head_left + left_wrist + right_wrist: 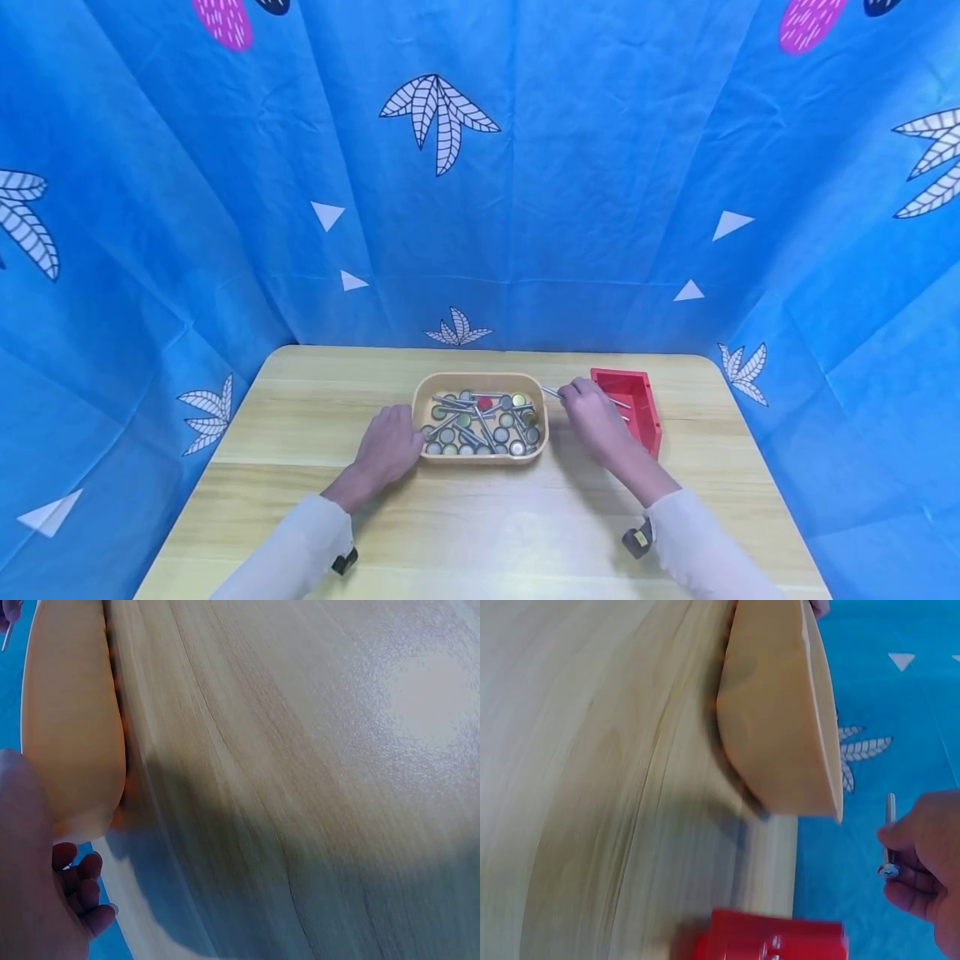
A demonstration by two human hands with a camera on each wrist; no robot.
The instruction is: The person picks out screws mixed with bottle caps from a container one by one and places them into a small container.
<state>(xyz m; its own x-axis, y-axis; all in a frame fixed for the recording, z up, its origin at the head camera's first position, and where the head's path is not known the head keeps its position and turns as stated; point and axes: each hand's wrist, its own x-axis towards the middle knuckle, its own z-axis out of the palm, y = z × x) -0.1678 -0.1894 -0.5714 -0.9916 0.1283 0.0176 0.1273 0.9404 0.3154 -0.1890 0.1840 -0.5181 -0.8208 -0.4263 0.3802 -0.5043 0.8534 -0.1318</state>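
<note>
A tan oval-ended tub (480, 460) on the table holds several bottle caps and long silver screws mixed together. My left hand (390, 442) grips the tub's left end; in the left wrist view that hand (34, 877) has its fingers curled at the tub's end wall (75, 735). To the right of the tub, my right hand (596, 417) pinches one silver screw (552, 392) between thumb and fingers, in the air between the tub and a red bin. The right wrist view shows the cross-slotted head of this screw (889, 825) below the thumb.
The red bin (649, 408), with a few silver screws inside, stands just right of my right hand, which partly covers it. Blue patterned cloth (510, 225) hangs behind the wooden table (495, 525) and along both sides.
</note>
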